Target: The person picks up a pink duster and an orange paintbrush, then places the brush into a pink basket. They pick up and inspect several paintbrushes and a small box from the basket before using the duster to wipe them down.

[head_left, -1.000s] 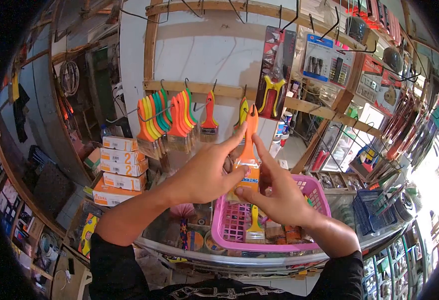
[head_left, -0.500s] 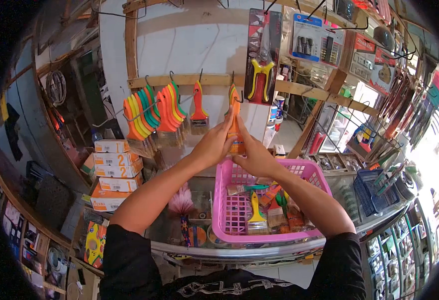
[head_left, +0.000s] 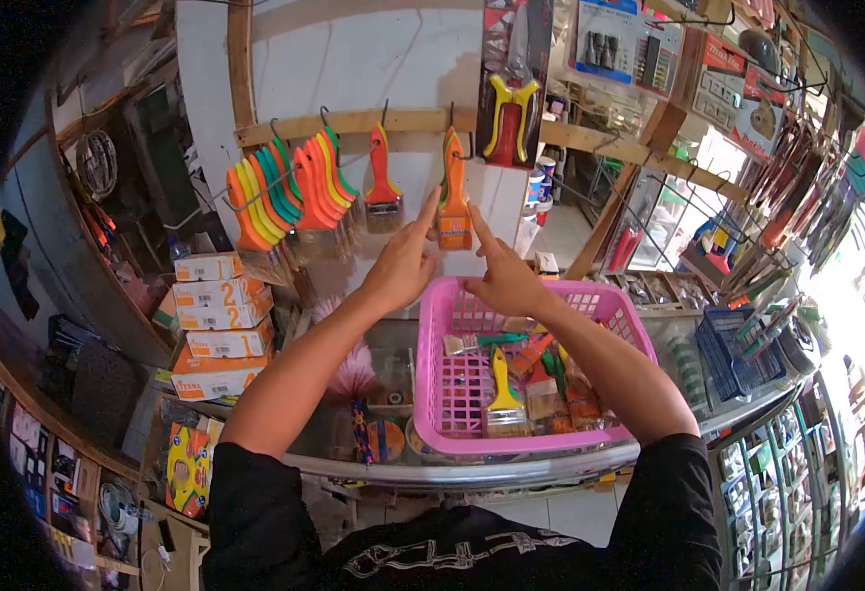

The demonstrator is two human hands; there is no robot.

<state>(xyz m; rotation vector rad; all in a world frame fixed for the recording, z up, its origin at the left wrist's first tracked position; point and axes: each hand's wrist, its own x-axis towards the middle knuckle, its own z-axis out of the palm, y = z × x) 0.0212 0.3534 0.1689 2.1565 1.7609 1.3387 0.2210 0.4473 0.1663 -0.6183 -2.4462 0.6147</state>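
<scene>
An orange paintbrush (head_left: 455,197) hangs upright from a hook on the wooden rail, with another brush showing behind its handle. My left hand (head_left: 401,264) is at its left side, fingers stretched up and the fingertips close to the handle. On the other side my right hand (head_left: 507,276) points its index finger at the brush's label edge, thumb out to the left. Neither hand is wrapped round the brush. Below my right hand stands a pink plastic basket (head_left: 427,394) holding several brushes, among them a yellow-handled paintbrush (head_left: 501,384).
Rows of orange, yellow and green paintbrushes (head_left: 280,192) hang at the left, beside a single red-orange brush (head_left: 381,167). Packaged pruning shears (head_left: 511,108) hang at the right. Orange-white boxes (head_left: 221,345) are stacked on the left. A blue basket (head_left: 737,350) sits on the glass counter.
My hands have drawn apart and slid lower from around the orange paintbrush, leaving it hanging with its label in view. The whole scene sits slightly higher in view.
</scene>
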